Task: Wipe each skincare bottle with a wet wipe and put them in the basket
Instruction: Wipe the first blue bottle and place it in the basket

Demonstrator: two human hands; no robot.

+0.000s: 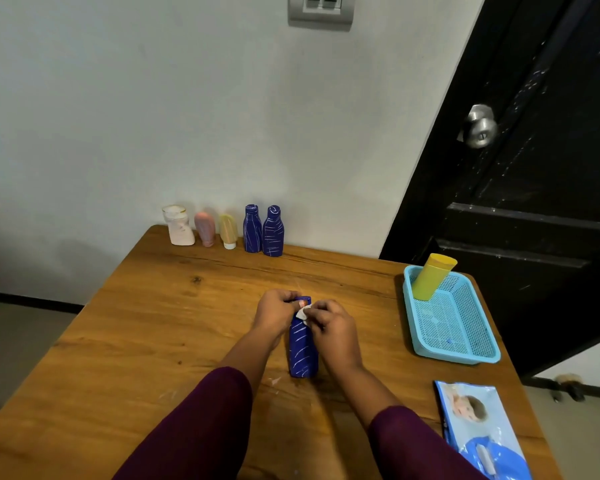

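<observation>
A dark blue bottle [303, 351] with white streaks stands at the table's middle. My left hand [276, 313] grips its cap and neck. My right hand [333, 327] presses a small white wet wipe [305, 312] against the bottle's shoulder. Along the back edge stands a row of bottles: a white one [178, 226], a pink tube [205, 229], a pale yellow tube [228, 231] and two more blue bottles [252, 229] [273, 231]. The light blue mesh basket [458, 355] at the right holds a yellow bottle [432, 277] leaning in its far corner.
A blue pack of wet wipes [482, 427] lies at the table's near right corner. The wooden table [153, 341] meets a grey wall behind. A black door with a metal knob [478, 128] stands close to the basket's right side.
</observation>
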